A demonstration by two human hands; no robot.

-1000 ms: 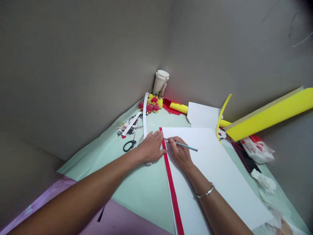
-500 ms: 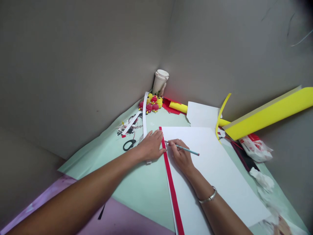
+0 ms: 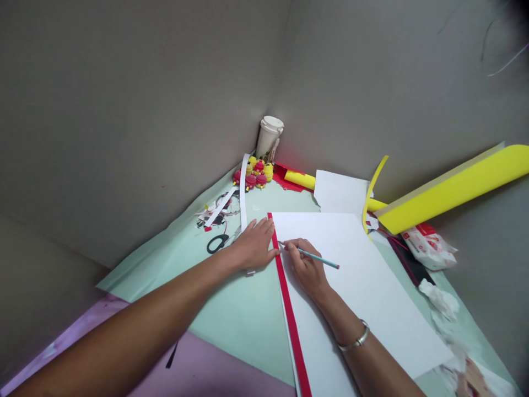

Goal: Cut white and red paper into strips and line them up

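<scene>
My left hand (image 3: 255, 243) lies flat with its fingers spread, its fingertips and thumb pressing on a long red strip (image 3: 288, 302). The strip runs along the left edge of a large white sheet (image 3: 372, 309). My right hand (image 3: 306, 264) grips a light blue pencil (image 3: 318, 257), its tip touching down beside the strip's right edge. Scissors (image 3: 217, 243) with dark handles lie just beyond my left hand, partly hidden by it. A white paper strip (image 3: 243, 193) reaches back from near the left fingers.
Red and yellow round figures (image 3: 256, 175) sit by a white cup (image 3: 269, 137) in the corner. Paper scraps and wires (image 3: 219, 207) lie at the left. At right are a folded yellow sheet (image 3: 450, 190), a tissue pack (image 3: 427, 246) and crumpled tissue (image 3: 440, 298).
The pencil tip has moved slightly toward me along the red strip, with my right hand following. My left hand stays in place on the strip.
</scene>
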